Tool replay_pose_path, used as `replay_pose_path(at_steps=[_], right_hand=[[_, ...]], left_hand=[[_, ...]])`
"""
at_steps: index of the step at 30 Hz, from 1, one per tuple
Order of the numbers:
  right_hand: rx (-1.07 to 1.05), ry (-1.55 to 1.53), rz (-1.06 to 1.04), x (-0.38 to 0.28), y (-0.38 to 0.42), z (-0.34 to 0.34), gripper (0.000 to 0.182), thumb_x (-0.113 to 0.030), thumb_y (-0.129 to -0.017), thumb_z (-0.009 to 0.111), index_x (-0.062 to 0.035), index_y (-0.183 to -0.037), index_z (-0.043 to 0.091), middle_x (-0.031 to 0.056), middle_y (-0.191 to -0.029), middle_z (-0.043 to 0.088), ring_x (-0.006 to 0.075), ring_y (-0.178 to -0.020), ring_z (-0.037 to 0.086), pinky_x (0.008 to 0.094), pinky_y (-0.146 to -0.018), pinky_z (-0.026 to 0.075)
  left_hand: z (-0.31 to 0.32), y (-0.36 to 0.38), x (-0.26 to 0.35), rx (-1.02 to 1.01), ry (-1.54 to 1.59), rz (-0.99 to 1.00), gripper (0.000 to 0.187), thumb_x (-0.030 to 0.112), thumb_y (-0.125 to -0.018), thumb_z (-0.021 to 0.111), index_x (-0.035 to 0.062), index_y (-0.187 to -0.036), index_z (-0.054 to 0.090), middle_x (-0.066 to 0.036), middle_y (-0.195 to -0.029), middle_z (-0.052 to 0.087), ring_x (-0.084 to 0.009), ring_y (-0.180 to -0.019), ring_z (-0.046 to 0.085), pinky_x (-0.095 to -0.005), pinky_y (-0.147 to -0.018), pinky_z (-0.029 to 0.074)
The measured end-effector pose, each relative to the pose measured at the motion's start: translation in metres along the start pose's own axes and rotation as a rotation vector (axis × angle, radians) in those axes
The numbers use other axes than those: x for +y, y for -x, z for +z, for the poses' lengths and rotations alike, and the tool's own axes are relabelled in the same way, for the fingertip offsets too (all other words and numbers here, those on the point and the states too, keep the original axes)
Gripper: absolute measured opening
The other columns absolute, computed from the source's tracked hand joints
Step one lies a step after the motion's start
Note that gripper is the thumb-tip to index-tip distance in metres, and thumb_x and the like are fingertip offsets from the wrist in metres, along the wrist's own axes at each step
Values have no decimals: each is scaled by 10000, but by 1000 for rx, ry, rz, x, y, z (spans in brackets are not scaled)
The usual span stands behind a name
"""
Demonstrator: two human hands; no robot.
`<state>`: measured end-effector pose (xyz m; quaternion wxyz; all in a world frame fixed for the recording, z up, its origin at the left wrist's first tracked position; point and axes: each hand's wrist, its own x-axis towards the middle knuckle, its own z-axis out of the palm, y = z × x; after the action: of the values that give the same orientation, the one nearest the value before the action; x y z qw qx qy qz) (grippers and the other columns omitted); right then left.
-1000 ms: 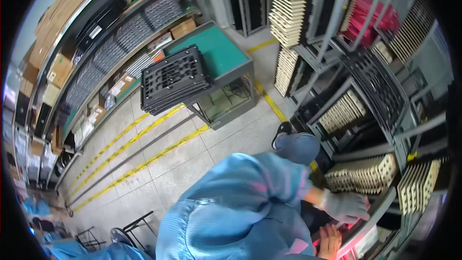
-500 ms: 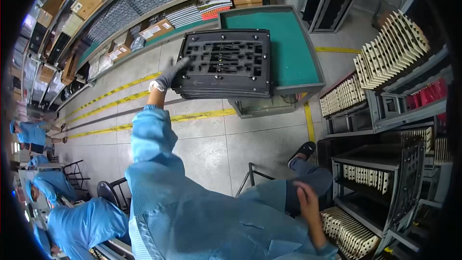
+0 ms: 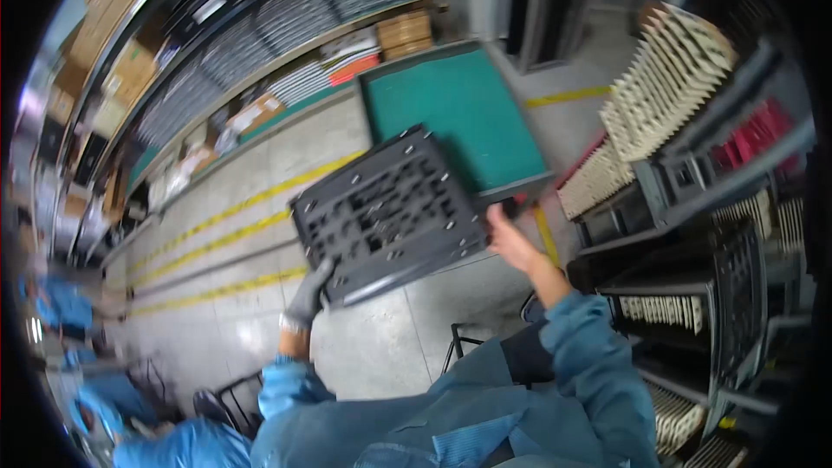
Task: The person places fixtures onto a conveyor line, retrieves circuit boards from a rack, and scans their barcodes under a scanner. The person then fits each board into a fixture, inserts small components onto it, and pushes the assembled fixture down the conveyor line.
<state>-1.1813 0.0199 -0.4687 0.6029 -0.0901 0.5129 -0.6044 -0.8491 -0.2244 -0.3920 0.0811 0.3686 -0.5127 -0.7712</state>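
A black tray stack (image 3: 381,212) with rows of cut-out slots and small metal fittings on top is tilted in front of me, near the green-topped cart (image 3: 451,108). My left hand (image 3: 308,296), in a grey glove, is closed on its near left edge. At the right end my bare right hand (image 3: 513,241) grips the stack, thumb uppermost and fingers partly hidden. Motion blur hides how many layers the stack has.
Shelves with grey stacked parts (image 3: 299,13) and cardboard boxes (image 3: 403,30) run along the far left. Racks of cream ribbed plates (image 3: 667,78) stand at right. A black stool frame (image 3: 464,342) is near my legs. Co-workers in blue (image 3: 182,442) are at lower left.
The black tray stack has come off the cart toward me and turned. My right hand has moved up from beside my leg onto its right end; my left hand has shifted to the near edge.
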Motion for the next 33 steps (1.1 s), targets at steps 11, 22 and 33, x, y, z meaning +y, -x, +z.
replay_pose_path(at_steps=[11,22,33], right_hand=[[504,121,-178,24,173,51,633,-500,-899,593,-12,-1299,549,92,-1188,608,178,-1080,548,306,-934,418],[1522,-190,-703,44,469,75,635,-506,-940,495,60,-1210,597,124,-1145,650,180,-1049,586,301,-962,417],[1911,595,75,-81,543,-27,726,-548,-963,397,43,-1385,406,251,-1385,466,356,-1329,410,407,-1096,316]], left_hand=[[72,39,56,-196,-297,92,721,371,-861,694,-4,-1399,395,-110,-1348,506,-233,-1214,500,-367,-1033,399],[410,6,107,-1221,-367,104,520,232,-942,591,-12,-1376,439,-78,-1302,540,-167,-1211,491,-317,-1030,388],[735,-57,147,-1584,-696,219,514,316,-935,589,-2,-1329,503,-61,-1204,602,-139,-1063,571,-282,-985,412]])
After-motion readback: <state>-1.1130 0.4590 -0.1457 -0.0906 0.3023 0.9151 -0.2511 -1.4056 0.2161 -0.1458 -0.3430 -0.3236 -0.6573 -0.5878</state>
